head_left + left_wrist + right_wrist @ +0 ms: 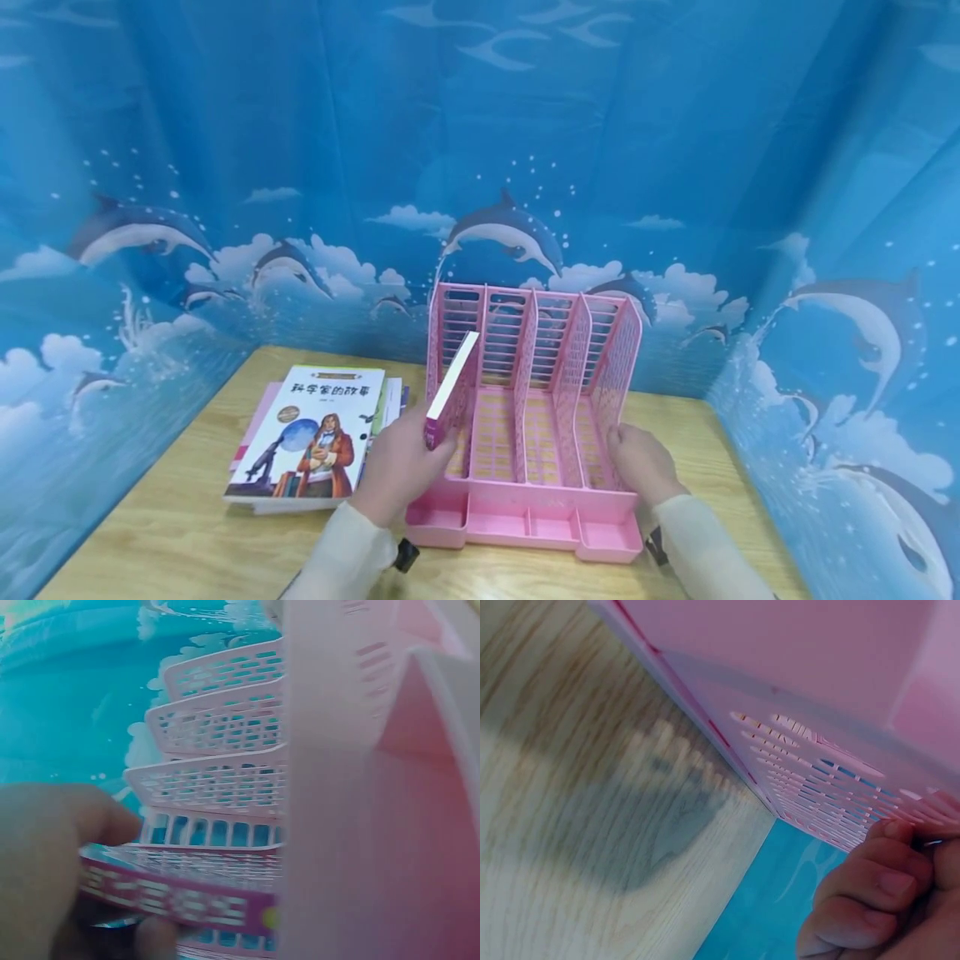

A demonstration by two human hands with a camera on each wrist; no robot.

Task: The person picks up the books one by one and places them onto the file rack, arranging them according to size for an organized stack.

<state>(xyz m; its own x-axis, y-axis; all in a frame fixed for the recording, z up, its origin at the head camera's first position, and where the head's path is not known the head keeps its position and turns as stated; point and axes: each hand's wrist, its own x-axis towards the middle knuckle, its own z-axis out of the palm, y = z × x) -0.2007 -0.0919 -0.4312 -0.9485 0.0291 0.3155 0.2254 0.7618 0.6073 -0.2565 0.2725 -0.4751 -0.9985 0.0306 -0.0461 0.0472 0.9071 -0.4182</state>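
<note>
A pink desktop file rack (pixel 517 493) stands on the table, with upright slatted dividers and shallow trays along its front. In my left hand (pixel 405 462) is a book (pixel 453 379) with a purple spine, held upright at the leftmost compartment. The left wrist view shows the thumb above the spine (pixel 172 898) and fingers below it. My right hand (pixel 647 463) grips the front edge of the rack's right side panel. In the right wrist view, curled fingers (pixel 874 889) lie against that perforated panel (pixel 817 784); the thumb is hidden.
Left of the rack lies a stack of books, topped by a white one (pixel 307 433) with a red-coated figure on its cover. The wooden table (pixel 180 517) meets a blue dolphin-print curtain (pixel 360 167) at the back and sides.
</note>
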